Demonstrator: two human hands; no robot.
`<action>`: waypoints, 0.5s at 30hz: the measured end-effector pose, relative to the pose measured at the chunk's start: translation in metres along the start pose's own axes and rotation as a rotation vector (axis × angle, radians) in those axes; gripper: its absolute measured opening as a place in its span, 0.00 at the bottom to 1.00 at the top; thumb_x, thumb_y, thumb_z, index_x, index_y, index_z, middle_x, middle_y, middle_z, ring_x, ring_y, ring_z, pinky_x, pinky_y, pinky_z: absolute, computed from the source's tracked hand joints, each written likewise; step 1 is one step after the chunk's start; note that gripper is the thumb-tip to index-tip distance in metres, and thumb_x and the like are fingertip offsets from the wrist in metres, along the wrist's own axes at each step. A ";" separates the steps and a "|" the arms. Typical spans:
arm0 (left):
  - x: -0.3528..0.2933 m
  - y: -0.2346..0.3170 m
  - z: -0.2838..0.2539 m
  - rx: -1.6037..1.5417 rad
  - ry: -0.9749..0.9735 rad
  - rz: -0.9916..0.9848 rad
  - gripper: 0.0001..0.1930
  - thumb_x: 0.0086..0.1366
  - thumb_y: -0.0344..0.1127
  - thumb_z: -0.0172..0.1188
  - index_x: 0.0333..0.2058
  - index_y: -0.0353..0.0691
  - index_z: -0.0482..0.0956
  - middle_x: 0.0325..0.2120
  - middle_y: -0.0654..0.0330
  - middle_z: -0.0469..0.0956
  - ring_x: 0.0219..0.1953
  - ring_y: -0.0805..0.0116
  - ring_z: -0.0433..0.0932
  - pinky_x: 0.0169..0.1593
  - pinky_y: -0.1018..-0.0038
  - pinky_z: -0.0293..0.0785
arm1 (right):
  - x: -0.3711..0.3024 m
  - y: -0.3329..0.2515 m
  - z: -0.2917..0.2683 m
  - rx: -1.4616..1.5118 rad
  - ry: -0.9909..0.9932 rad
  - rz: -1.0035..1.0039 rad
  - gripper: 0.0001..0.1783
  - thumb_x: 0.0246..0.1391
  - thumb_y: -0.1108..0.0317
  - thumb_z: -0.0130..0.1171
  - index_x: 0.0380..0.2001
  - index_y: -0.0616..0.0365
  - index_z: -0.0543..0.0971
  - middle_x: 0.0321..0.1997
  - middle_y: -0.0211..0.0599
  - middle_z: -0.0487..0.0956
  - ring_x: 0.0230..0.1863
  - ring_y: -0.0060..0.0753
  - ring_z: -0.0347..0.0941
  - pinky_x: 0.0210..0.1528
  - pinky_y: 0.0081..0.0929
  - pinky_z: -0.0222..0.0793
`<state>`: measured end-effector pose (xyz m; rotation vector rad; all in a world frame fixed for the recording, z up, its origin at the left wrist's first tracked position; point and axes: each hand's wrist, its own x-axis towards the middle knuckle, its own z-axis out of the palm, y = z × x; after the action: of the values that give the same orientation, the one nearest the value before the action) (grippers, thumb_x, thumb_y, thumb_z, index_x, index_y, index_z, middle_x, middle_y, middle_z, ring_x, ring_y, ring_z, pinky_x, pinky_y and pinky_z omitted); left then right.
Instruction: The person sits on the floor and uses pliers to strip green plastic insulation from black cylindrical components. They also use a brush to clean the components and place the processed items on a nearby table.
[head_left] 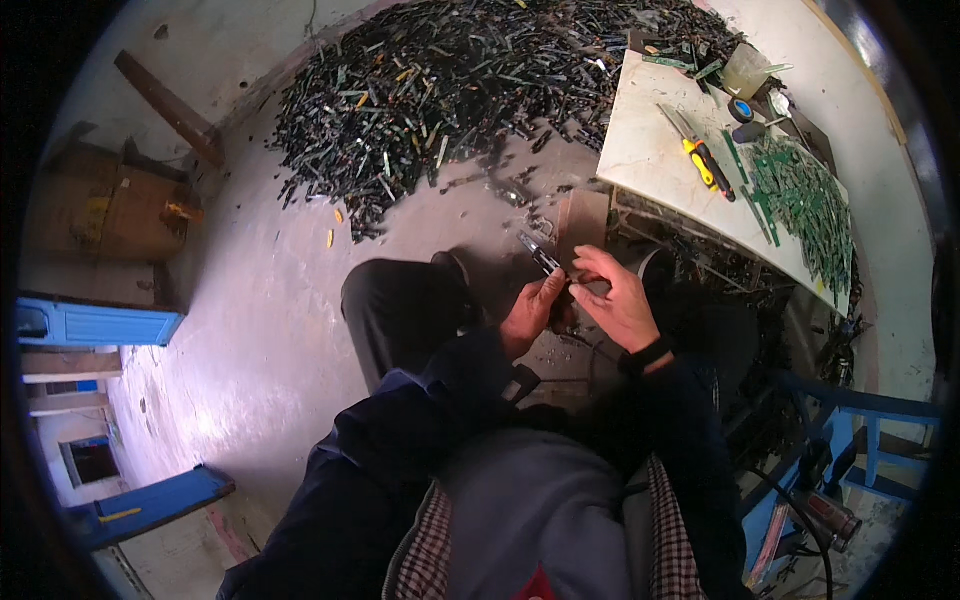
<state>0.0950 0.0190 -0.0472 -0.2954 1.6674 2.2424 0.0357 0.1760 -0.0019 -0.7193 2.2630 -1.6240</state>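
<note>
1. You sit with your knees up over a bare concrete floor [250,330], and both hands meet just above your lap, close in front of you, likely so that fine work stays near your eyes.
2. Your left hand [530,315] is clenched around a dark pair of pliers [540,255]; its nose points up and away from you, toward the upper left.
3. Your right hand [615,300] pinches a small dark piece [572,292] between thumb and fingers [590,262], right beside the pliers, as if steadying it. The piece is too small to tell what it is.
4. A black watch band [648,356] circles your right wrist.
5. To your right stands a pale bench [650,150], within arm's reach. On it lie two screwdrivers [700,155], one with a yellow handle, and a spread of green circuit strips [805,200] along the far edge, apparently sorted apart from the rest.
6. Ahead of you on the floor a large dark heap of scrap strips [470,90] spreads wide.
7. A blue frame [850,410] stands at your lower right.
</note>
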 end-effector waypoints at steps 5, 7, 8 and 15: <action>-0.042 -0.012 0.001 -0.047 -0.059 -0.023 0.32 0.70 0.60 0.33 0.57 0.42 0.67 0.20 0.63 0.70 0.20 0.75 0.67 0.25 0.77 0.63 | -0.015 -0.003 0.019 0.012 -0.202 -0.030 0.22 0.47 0.71 0.62 0.47 0.63 0.74 0.42 0.46 0.80 0.42 0.37 0.78 0.44 0.29 0.72; -0.046 -0.016 0.000 -0.085 -0.075 -0.057 0.32 0.69 0.61 0.32 0.56 0.41 0.68 0.21 0.63 0.70 0.21 0.74 0.67 0.26 0.76 0.64 | -0.020 -0.006 0.021 -0.023 -0.216 -0.007 0.19 0.48 0.73 0.60 0.46 0.63 0.75 0.39 0.43 0.80 0.40 0.30 0.77 0.42 0.26 0.72; -0.048 -0.017 -0.002 -0.102 -0.078 -0.076 0.32 0.69 0.61 0.32 0.56 0.41 0.68 0.21 0.63 0.70 0.21 0.74 0.67 0.26 0.76 0.64 | -0.022 -0.008 0.023 -0.035 -0.226 0.004 0.18 0.49 0.74 0.59 0.46 0.64 0.75 0.38 0.42 0.80 0.39 0.27 0.77 0.41 0.25 0.72; -0.050 -0.015 0.006 -0.149 -0.135 -0.135 0.29 0.69 0.61 0.34 0.39 0.41 0.73 0.21 0.62 0.71 0.21 0.72 0.68 0.26 0.75 0.63 | -0.029 0.000 0.025 0.167 -0.057 0.041 0.15 0.52 0.77 0.54 0.45 0.60 0.76 0.33 0.34 0.80 0.28 0.20 0.72 0.32 0.18 0.69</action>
<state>0.1475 0.0212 -0.0409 -0.2770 1.3747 2.2357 0.0719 0.1710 -0.0129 -0.6644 2.0597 -1.7261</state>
